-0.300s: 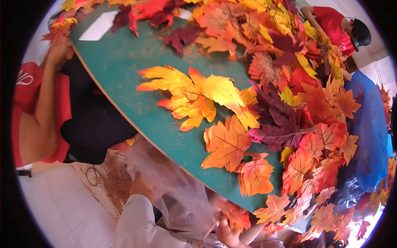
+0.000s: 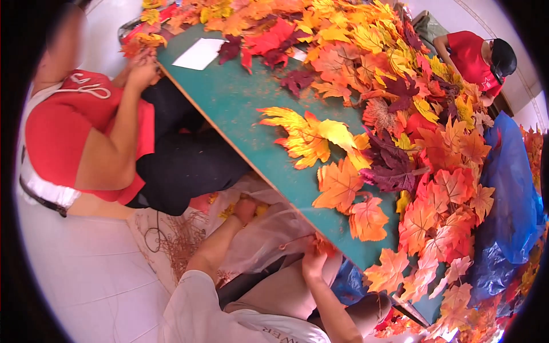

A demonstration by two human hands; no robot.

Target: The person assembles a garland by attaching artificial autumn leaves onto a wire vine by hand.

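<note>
My left hand (image 2: 246, 210) reaches into a clear plastic bag (image 2: 263, 234) below the table edge. Small yellow pieces (image 2: 229, 211) lie beside it there, and its fingers are hidden. Close to the table's near edge, my right hand (image 2: 314, 260) is closed on an orange-red artificial maple leaf (image 2: 324, 246). A thin reddish stem (image 2: 289, 246) sticks out to the left of that hand. On the green tabletop (image 2: 240, 120) lie a yellow leaf (image 2: 303, 137), an orange leaf (image 2: 338, 184) and a dark purple leaf (image 2: 392, 163).
Heaped artificial autumn leaves (image 2: 343, 40) cover the far and right sides. A white card (image 2: 198, 54) lies far left. A co-worker in red (image 2: 86, 137) sits at left, another (image 2: 472, 60) far right. A blue plastic bag (image 2: 509, 188) hangs right; brown stems (image 2: 183, 243) lie at lower left.
The view has shifted, so the table sits further right. My left hand now shows inside the clear bag, where blurred plastic hid it before. My right hand keeps hold of the orange-red leaf.
</note>
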